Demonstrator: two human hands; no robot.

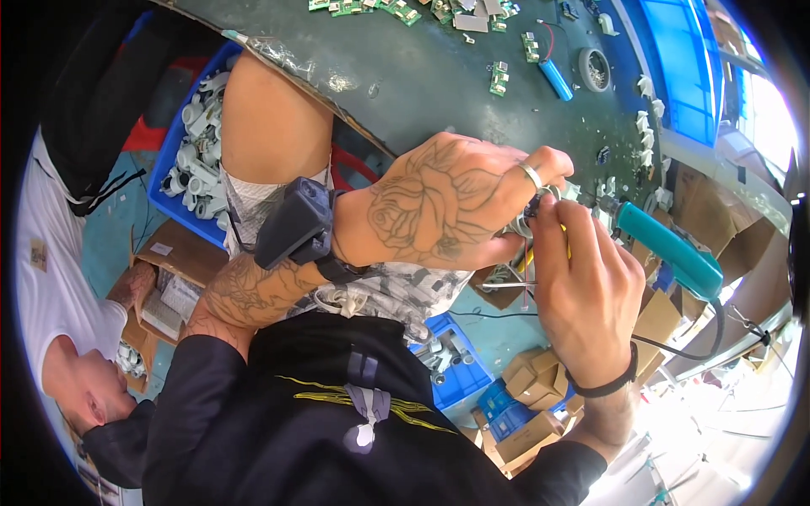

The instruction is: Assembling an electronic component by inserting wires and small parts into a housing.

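Note:
My left hand (456, 202) reaches across from the left, its fingers closed around a small pale plastic part (518, 224) with something dark in it. Most of that part is hidden by the fingers. My right hand (586, 278) meets it from the near right, thumb and fingertips pinched together at the same part. Thin red and yellow wires (526, 274) hang below the fingertips. Just beyond the right hand is a teal electric screwdriver (671, 249) with a black cord, its metal tip pointing toward the table.
On the dark green table (405, 84) lie green circuit boards (498, 78), a blue battery cell (556, 79) and a small round dish (594, 69). White plastic pieces (645, 126) line the far right edge. A blue bin of grey parts (194, 169) and another person (76, 295) are at left. Cardboard boxes (536, 379) stand below.

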